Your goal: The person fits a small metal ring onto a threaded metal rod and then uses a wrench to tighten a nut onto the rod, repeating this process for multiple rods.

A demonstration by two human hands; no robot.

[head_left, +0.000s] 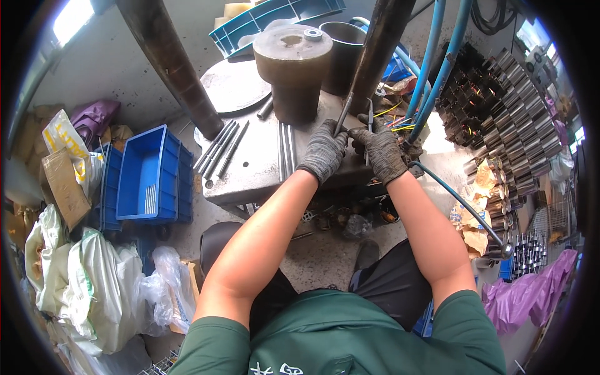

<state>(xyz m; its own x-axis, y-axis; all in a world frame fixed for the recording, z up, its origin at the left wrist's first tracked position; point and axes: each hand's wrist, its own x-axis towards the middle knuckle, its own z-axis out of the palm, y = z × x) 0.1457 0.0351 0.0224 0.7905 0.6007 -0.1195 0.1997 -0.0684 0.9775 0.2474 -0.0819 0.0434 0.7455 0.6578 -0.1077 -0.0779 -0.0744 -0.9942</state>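
Both my hands wear grey knit gloves and meet close together over the near right part of the metal table (pixel 250 172). My left hand (pixel 324 152) is closed round a slim metal rod (pixel 345 112) that slants up and away. In my right hand (pixel 380 150) is a thin metal tool with small jaws at its top, which looks like a caliper (pixel 370 115); its fingertips come up to the rod's near end. Several similar rods (pixel 226 150) lie on the table's left side, and a few more rods (pixel 286 147) lie beside my left hand.
A heavy stepped metal cylinder (pixel 294 65) stands behind, with a small ring (pixel 313 35) on top. Two dark columns rise beside it. Blue hoses (pixel 430 69) hang at right. A blue bin (pixel 164 187) holds rods at left. Stacked metal tubes (pixel 522 119) line the right.
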